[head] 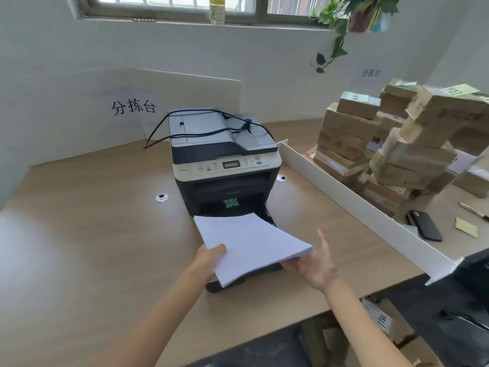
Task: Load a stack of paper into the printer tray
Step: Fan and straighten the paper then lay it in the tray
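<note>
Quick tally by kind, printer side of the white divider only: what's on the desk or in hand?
Black-and-cream desktop printer: 1
Pulled-out black paper tray: 1
White paper stack, held by left hand and right hand: 1
Black power cable: 1
Round desk grommets: 2
Total: 6

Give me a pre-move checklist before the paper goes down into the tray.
1. Tray pulled out of the printer: ok.
2. Paper stack above the tray: ok, it hangs over it, skewed.
3. Left hand grip on the stack's near-left edge: ok.
4. Right hand support: not ok, fingers spread, touching only the right corner.
5. Stack flat: not ok, it bends, right side raised.
6. Tray interior free of obstruction: cannot tell, the stack hides it.
</note>
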